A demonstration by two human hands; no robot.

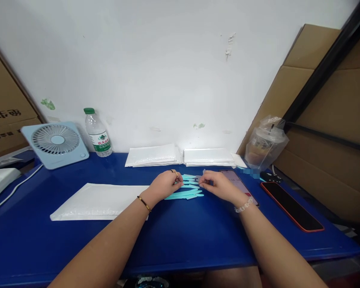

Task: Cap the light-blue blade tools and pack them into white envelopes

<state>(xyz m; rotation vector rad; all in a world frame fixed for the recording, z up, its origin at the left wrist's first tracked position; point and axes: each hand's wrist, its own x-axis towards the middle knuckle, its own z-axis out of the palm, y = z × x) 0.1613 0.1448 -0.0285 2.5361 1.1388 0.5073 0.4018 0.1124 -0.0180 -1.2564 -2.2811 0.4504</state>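
Note:
Several slim turquoise eyebrow razors (184, 195) lie in a loose bunch on the blue table, mostly pointing right. Just behind them, more turquoise razors (191, 182) stretch between my two hands. My left hand (167, 184) has thumb and fingers pinched on their left ends. At the right ends, my right hand (216, 185) is curled, its thumb and fingertips closed around the tips. The fingers hide part of the razors. A white padded envelope (99, 200) lies flat to the left, partly under my left forearm.
Stacked white padded envelopes (153, 155) lie along the wall, with a second stack (209, 156) beside them. A blue fan (57, 144) and water bottle (98, 134) stand back left. On the right are a phone (291, 206), another phone (237, 182) and a bagged drink cup (265, 144).

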